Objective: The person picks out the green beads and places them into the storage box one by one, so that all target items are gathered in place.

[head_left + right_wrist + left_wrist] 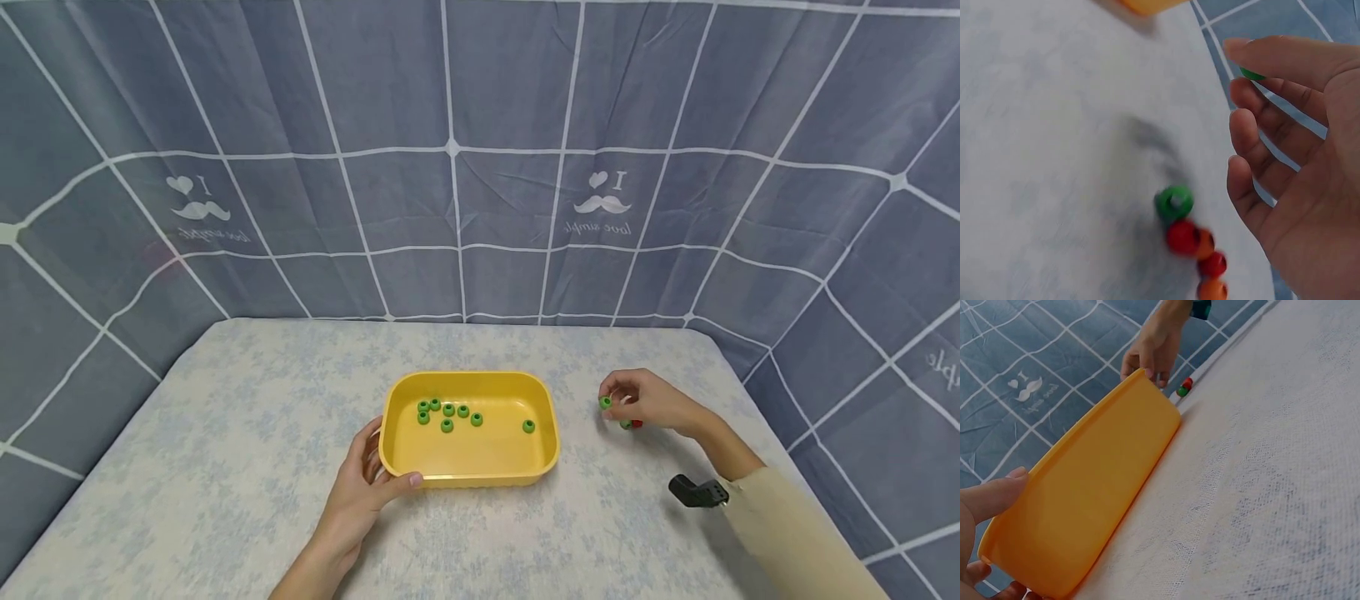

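My left hand [358, 492] grips the left end of a yellow tray [480, 481], its thumb over the front rim. Several green beads [447, 410] lie scattered on the tray floor, most of them toward the left. Right of the tray, my right hand [651, 402] pinches one green bead [605, 402] between thumb and forefinger, just above the tabletop. In the right wrist view that bead is mostly hidden behind the thumb. Below the right hand, another green bead [1174, 202] sits beside red beads [1212, 264] and orange beads [1212, 290] in a row on the cloth.
A white cloth with pale blue patterning covers the table [225, 450]. Blue-grey curtain [390, 200] with white grid lines hangs behind and at both sides. A black device [697, 492] is fixed at the right sleeve's cuff [772, 517].
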Tool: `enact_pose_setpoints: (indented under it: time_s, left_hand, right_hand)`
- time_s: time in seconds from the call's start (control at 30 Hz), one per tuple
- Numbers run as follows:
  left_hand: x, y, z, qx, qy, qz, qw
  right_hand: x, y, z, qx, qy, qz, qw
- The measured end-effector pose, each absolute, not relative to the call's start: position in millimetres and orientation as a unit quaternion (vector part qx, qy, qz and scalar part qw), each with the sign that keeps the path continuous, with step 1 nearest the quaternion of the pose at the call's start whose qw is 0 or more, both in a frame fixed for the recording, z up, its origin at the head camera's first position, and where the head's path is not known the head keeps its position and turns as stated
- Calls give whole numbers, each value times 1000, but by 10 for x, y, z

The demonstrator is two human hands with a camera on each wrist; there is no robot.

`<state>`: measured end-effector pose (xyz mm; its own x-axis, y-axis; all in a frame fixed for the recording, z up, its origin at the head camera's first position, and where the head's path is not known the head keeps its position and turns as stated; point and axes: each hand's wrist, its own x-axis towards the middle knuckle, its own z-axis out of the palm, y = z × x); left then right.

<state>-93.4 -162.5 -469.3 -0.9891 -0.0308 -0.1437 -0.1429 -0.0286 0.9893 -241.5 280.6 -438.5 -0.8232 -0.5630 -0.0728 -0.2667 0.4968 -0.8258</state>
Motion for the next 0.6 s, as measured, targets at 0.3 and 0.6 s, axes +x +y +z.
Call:
enact_pose_setpoints:
  time_s: [0.3,0.6]
  left_hand:
    - [-938,-1629,-4672,-62,691,719,42]
    - [-942,-1626,-4670,-66,693,717,42]
  right_hand:
    - [-2558,2535,-4217,-289,848,-414,161]
    - [-2681,2314,-4109,-307,840,-411,175]
